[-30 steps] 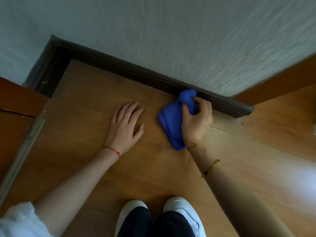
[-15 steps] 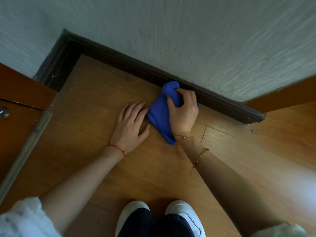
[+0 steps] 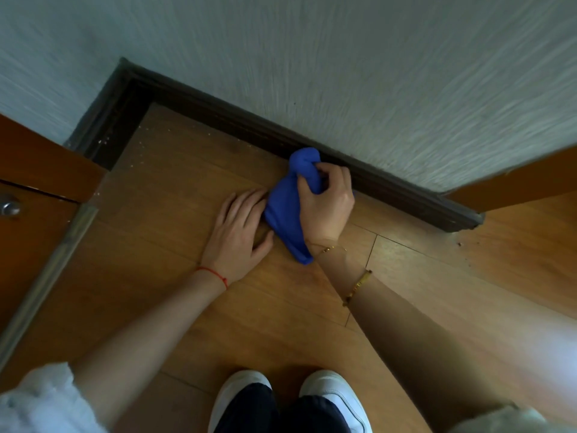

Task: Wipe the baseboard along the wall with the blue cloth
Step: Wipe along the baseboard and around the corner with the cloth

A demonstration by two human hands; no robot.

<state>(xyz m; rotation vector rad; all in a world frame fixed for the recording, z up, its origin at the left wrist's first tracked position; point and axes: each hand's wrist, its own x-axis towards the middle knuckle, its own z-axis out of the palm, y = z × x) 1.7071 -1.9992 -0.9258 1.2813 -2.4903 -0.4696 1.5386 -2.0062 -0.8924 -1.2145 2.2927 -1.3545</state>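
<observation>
A dark brown baseboard (image 3: pixel 237 123) runs along the foot of the pale textured wall, from a corner at the upper left down to its end at the right. My right hand (image 3: pixel 326 203) grips a bunched blue cloth (image 3: pixel 285 214) and holds its top wad against the baseboard near the middle of the run. The rest of the cloth trails on the wooden floor below my wrist. My left hand (image 3: pixel 239 234) lies flat on the floor, fingers straight, its fingertips touching the cloth's left edge.
Pale crumbs and dust lie on the floor near the corner (image 3: pixel 137 148) and by the baseboard's right end (image 3: pixel 459 243). A brown door with a metal knob (image 3: pixel 11 207) and a metal threshold strip (image 3: pixel 46 276) are at left. My white shoes (image 3: pixel 290 398) are at the bottom.
My right hand has slid the cloth leftward along the baseboard, closer to my left hand, which now touches the cloth. The view has shifted a little; my left hand stays flat on the floor.
</observation>
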